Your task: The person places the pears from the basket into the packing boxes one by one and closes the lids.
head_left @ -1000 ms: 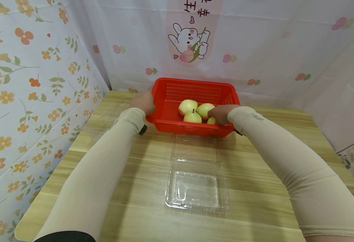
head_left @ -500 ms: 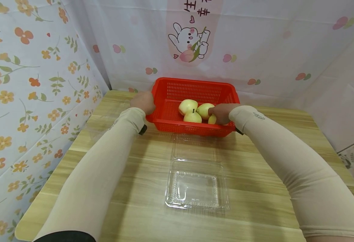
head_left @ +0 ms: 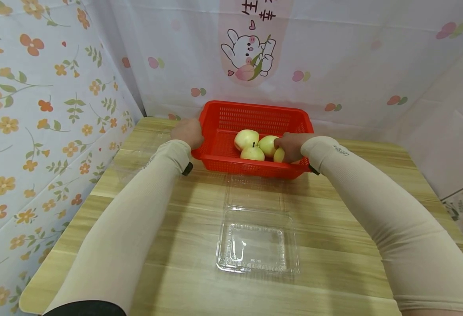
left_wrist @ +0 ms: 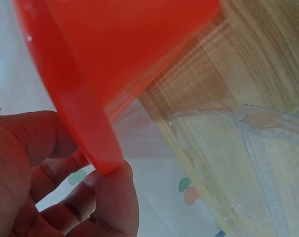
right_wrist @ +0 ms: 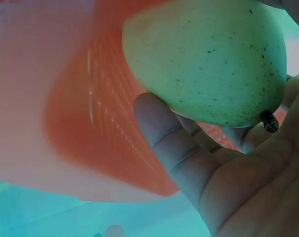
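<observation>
A red plastic basket (head_left: 251, 169) stands at the back of the table with pale yellow-green pears in it. My left hand (head_left: 188, 133) grips its left rim; the left wrist view shows thumb and fingers curled round the red edge (left_wrist: 93, 128). Inside the basket's right end, my right hand (head_left: 292, 147) holds a pear (head_left: 279, 155). That pear (right_wrist: 208, 64) has a dark stem and small specks, with fingers wrapped about it in the right wrist view. Three other pears, one at the back (head_left: 246, 139), one in front (head_left: 252, 152) and one beside my fingers (head_left: 268, 145), lie together.
On the wooden table (head_left: 192, 263), a clear plastic clamshell box (head_left: 255, 245) lies opened out in front of the basket. More clear plastic packaging (head_left: 136, 153) is at the left, partly behind my left arm. Patterned cloth curtains (head_left: 168, 52) border the table's back and left.
My right hand has shifted slightly to the right inside the basket, and more of the pear it holds shows. The left hand stays on the basket rim.
</observation>
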A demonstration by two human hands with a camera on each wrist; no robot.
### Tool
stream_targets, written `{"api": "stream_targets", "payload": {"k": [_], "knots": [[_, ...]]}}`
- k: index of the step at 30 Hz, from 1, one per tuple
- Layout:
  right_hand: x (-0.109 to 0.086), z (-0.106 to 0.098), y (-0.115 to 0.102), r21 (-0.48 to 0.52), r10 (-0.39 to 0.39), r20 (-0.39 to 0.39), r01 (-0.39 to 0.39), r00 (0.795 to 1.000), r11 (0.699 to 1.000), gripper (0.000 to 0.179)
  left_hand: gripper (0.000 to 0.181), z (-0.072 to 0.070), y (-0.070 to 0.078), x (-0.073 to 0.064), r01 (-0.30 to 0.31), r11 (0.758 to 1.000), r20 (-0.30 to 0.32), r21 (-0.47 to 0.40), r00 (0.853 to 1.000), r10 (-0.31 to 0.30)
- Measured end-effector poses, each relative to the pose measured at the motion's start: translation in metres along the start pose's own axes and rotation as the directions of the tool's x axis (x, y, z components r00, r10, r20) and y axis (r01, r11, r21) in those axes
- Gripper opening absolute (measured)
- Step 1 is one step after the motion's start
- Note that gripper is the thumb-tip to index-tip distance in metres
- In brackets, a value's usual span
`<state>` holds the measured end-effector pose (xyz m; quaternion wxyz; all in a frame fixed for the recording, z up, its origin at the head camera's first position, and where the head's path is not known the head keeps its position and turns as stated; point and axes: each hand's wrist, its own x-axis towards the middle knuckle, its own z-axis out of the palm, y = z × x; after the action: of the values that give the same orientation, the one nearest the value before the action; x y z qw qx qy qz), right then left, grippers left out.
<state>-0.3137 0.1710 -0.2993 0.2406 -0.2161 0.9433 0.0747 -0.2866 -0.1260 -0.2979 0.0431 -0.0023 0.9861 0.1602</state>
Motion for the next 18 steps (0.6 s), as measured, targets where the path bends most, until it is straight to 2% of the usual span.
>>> {"api": "stream_targets", "payload": {"k": [5, 11, 18], "knots": [[-0.004, -0.002, -0.003, 0.016, -0.004, 0.002, 0.004, 1.000, 1.000, 0.062, 0.014, 0.000, 0.001, 0.000, -0.005, 1.000, 0.006, 0.000, 1.000, 0.005], [-0.010, -0.005, -0.004, 0.064, -0.016, 0.010, 0.015, 1.000, 0.998, 0.054, 0.013, -0.002, 0.003, -0.003, -0.011, 1.000, -0.006, -0.011, 1.000, 0.011], [-0.011, -0.006, -0.005, 0.042, -0.029, -0.006, 0.030, 1.000, 0.999, 0.055, 0.014, -0.001, 0.001, -0.002, -0.018, 1.000, -0.017, -0.002, 1.000, 0.018]]}}
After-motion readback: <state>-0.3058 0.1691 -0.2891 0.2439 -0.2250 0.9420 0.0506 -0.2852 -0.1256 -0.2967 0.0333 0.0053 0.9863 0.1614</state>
